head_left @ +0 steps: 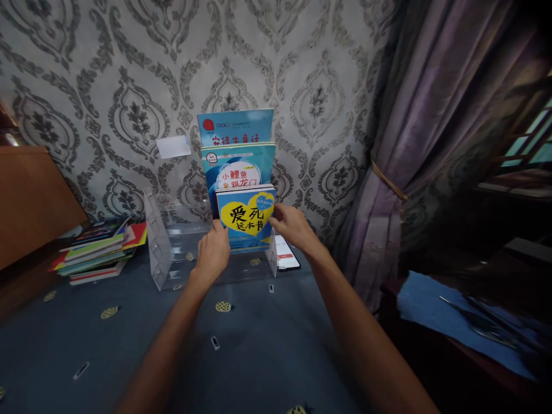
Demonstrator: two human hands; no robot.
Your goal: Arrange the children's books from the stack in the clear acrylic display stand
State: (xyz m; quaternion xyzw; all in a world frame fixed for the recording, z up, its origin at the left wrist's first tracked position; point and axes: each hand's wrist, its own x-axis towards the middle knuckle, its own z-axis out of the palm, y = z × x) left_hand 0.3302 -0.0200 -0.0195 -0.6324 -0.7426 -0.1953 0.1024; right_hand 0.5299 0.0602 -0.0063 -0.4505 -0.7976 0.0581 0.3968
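Note:
A small blue book [246, 241] with a yellow heart on its cover stands upright at the front right of a clear tiered rack [157, 253]. My left hand [214, 250] grips its left edge, and my right hand [295, 227] pinches its right edge between thumb and fingers. Behind it rises a blue-green book [211, 172] with a white oval and red lettering. Farther back and higher stands a light blue book [245, 119] with a red mark. The rack's left part shows bare tiers.
Left of the rack lies a stack of books [99, 250] on the dark blue tablecloth [172, 356]. A phone [287, 253] rests by the rack's right side. Tools on a blue cloth [431, 305] are at the right, near a tied curtain [366, 230].

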